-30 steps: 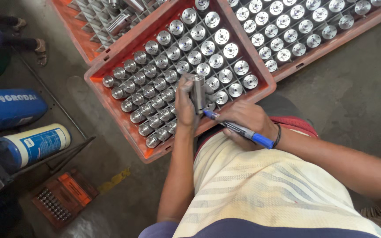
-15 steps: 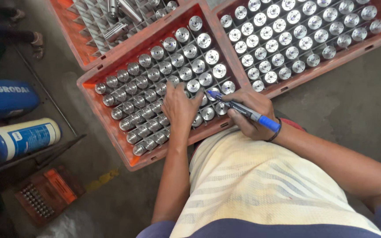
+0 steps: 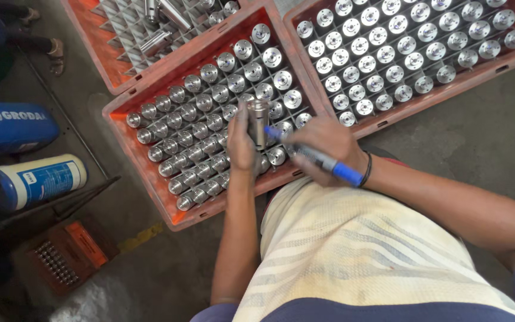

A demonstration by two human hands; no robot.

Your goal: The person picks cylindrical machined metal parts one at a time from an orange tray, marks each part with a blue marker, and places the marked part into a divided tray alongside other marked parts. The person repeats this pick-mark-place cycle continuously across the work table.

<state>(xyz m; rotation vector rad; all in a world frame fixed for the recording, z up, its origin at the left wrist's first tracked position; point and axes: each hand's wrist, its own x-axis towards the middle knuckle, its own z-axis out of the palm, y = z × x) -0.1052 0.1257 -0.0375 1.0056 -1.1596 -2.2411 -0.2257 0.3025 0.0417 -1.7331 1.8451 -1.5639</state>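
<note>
Change: A moment ago my left hand (image 3: pixel 241 142) lay low among the packed cylinders; now it has lifted one metal cylinder (image 3: pixel 258 122) clear of the rows and holds it upright above the middle crate (image 3: pixel 150 173). The marker has swung with it, from pointing out to the right to meeting the part.
What that means: I judge the marking step is now in hand, one piece singled out from the batch and the tip brought against it.
Middle crate: An orange tray with a grid divider, nearly full of shiny cylinders standing on end, directly ahead of me on the grey floor.
Right crate: A second orange crate (image 3: pixel 448 89) at far right, filled with similar parts seen end-on.
Far crate: A third crate (image 3: pixel 96 65) at far left, mostly bare divider cells with a few loose parts lying flat.
Left arm: Extended straight forward from the near edge, wrist slightly raised, fingers and thumb wrapped round the cylinder's lower body.
Right arm: Comes in from the right, elbow bent, a dark band at the wrist; my right hand (image 3: pixel 329 146) is clenched on a blue marker (image 3: pixel 317 160).
Marker tip: Touching the cylinder's right side, just above the crate's near rows.
</note>
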